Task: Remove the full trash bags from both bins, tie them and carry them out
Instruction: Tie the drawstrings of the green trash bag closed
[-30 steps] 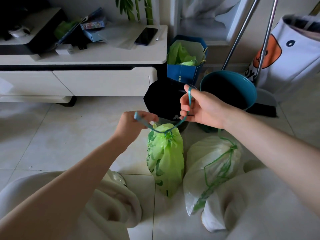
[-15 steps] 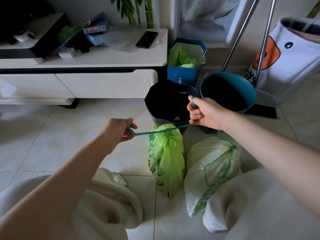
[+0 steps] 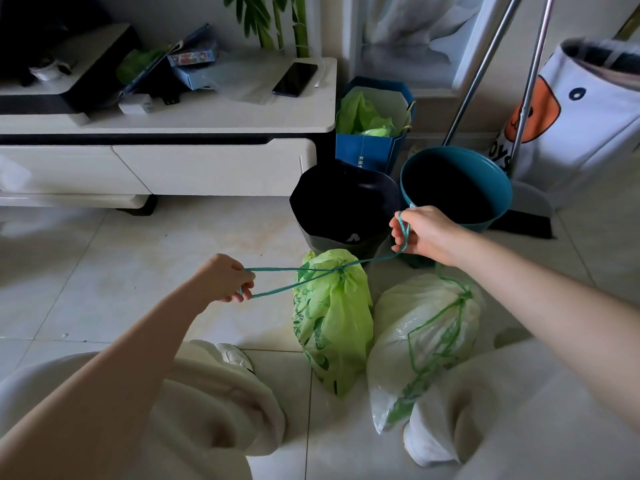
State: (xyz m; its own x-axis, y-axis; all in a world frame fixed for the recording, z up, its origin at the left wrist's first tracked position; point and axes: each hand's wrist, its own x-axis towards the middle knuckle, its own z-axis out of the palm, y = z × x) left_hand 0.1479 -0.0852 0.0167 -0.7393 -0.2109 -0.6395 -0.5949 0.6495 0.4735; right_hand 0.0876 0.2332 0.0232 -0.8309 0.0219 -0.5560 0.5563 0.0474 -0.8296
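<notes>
A full green trash bag (image 3: 334, 320) stands on the floor tiles, its neck gathered by a teal drawstring (image 3: 304, 271). My left hand (image 3: 225, 278) grips one loop of the string left of the bag. My right hand (image 3: 420, 233) grips the other loop, up and to the right. The string runs taut between them. A white trash bag (image 3: 420, 341) with a green drawstring lies right of the green one. Behind the bags stand a black bin (image 3: 343, 206) and a teal bin (image 3: 457, 188), both without bags.
A white TV cabinet (image 3: 173, 154) with a phone (image 3: 294, 79) and clutter runs along the back left. A blue paper bag (image 3: 372, 123), broom and dustpan handles (image 3: 485, 64) and a white toy bag (image 3: 581, 112) stand behind the bins. My knees fill the bottom.
My hands have pulled apart, the left moving down and left, the right holding near the bins. The drawstring went from slack to taut and the green bag's neck closed tighter.
</notes>
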